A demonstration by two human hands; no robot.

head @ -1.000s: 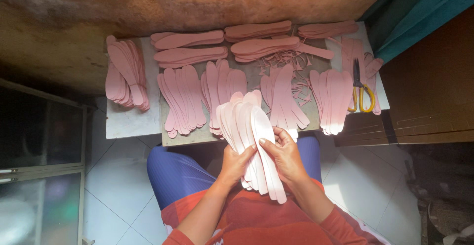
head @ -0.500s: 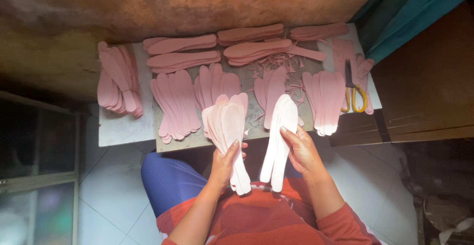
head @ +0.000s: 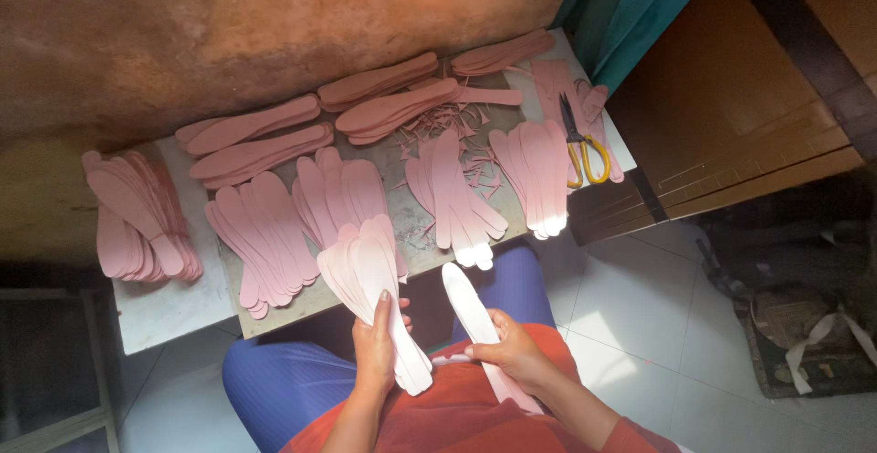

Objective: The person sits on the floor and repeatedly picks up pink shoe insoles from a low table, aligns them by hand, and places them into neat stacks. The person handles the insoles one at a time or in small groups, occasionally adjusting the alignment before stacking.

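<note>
Low work table (head: 169, 311) against a rough brown wall (head: 274, 24). On the table: fanned piles of pink insole cutouts (head: 260, 238), stacked pairs along its far edge (head: 256, 124), pink trimmings (head: 461, 124) scattered mid-table. Yellow-handled scissors (head: 582, 142) lie at the table's right end. Teal curtain (head: 639, 5) and a brown wooden cabinet (head: 731, 106) stand right of the table. White tiled floor (head: 630, 307) below.
</note>
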